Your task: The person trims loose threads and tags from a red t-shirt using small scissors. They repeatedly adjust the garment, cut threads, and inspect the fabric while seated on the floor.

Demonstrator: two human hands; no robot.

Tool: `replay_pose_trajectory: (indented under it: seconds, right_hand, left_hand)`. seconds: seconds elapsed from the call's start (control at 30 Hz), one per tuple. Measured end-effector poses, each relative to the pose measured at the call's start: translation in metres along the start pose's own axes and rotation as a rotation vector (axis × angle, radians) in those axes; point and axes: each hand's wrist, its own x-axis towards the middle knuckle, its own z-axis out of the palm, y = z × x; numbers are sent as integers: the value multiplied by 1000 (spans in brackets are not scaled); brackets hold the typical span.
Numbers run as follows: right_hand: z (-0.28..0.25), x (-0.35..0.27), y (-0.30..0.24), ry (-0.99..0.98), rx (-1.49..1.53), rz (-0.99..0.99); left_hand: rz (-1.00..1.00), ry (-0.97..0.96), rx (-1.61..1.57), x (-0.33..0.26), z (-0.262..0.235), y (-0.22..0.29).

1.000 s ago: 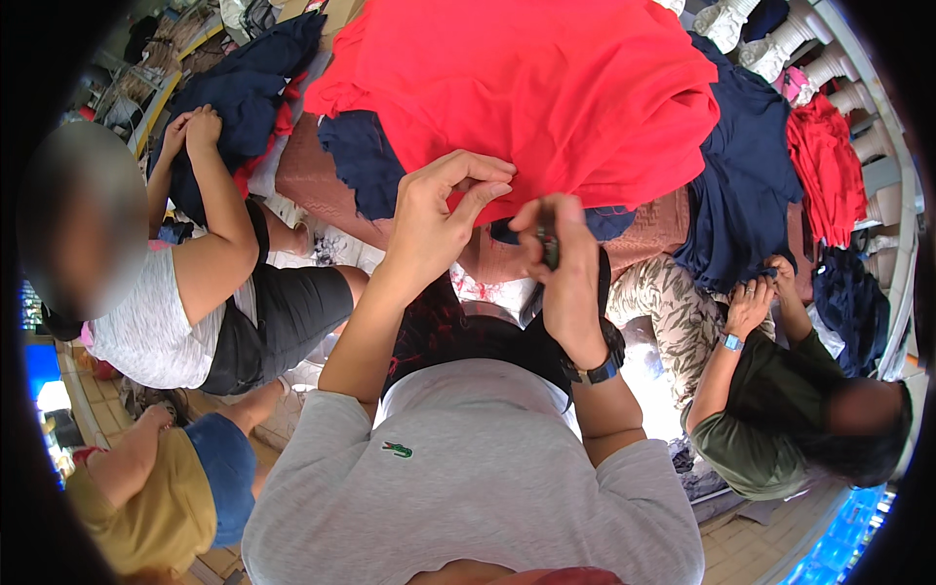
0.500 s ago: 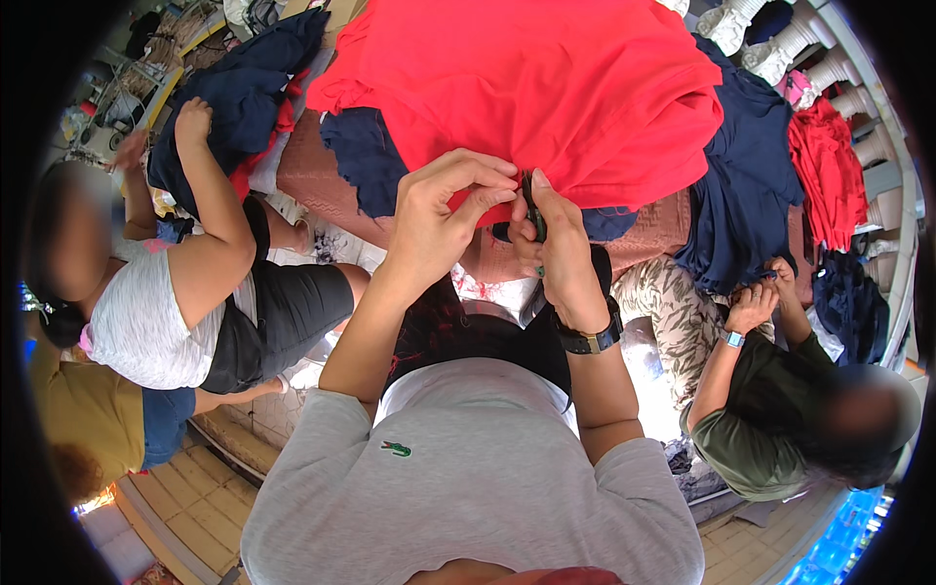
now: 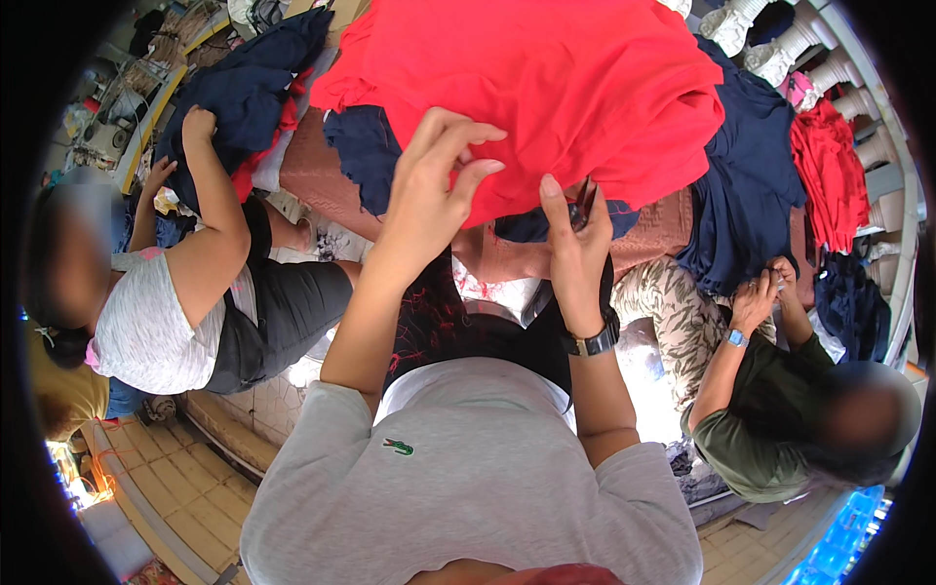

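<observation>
A large red garment lies spread over the table in front of me, with loose folds at its right side. My left hand is raised over the garment's near left part, thumb and fingers apart, with nothing visible between them. My right hand is by the garment's near edge, closed around small dark thread snips; their blades point away from me and the handles are mostly hidden in the palm. Navy cloth shows from under the red garment at the left and along its near edge.
A brown patterned cover lies on the table. More navy garments are at the right, beyond them a red one beside white posts. Co-workers sit at both sides; the left one reaches to a navy pile, the right one handles navy cloth.
My hands have moved apart: the left went up and slightly left, its pinch opening off the red cloth. The right shifted right and toward me with the snips.
</observation>
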Motion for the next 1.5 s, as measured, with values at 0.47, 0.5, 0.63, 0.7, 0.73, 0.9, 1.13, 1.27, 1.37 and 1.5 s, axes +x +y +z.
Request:
replay_pose_trajectory:
  seconds: [0.47, 0.5, 0.63, 0.7, 0.73, 0.9, 1.13, 1.27, 1.37, 1.5]
  right_hand:
    - [-12, 8, 18, -211, 451, 182]
    - [-8, 4, 18, -196, 413, 169]
    - [-2, 0, 19, -120, 377, 170]
    - [-6, 2, 16, -145, 372, 149]
    - [-9, 2, 15, -158, 370, 141]
    - [-12, 2, 14, -172, 399, 160]
    - [-2, -3, 9, -100, 287, 74]
    - [-7, -1, 10, -102, 319, 89]
    - [-12, 1, 13, -96, 336, 110]
    - [-9, 0, 13, -88, 279, 60]
  left_hand:
    - [-152, -35, -250, -17, 18, 0]
    - [-115, 72, -232, -17, 27, 7]
    - [-258, 87, -174, -21, 41, 0]
    - [-311, 70, -347, -25, 41, -12]
    - [-319, 60, -461, -25, 40, -16]
    - [-356, 96, -736, -25, 33, -10]
    - [-324, 8, -409, -27, 42, -15]
    - [-340, 52, -793, -26, 43, -16]
    - [-405, 66, -984, -26, 41, -10]
    - [-416, 59, -774, -28, 46, -3]
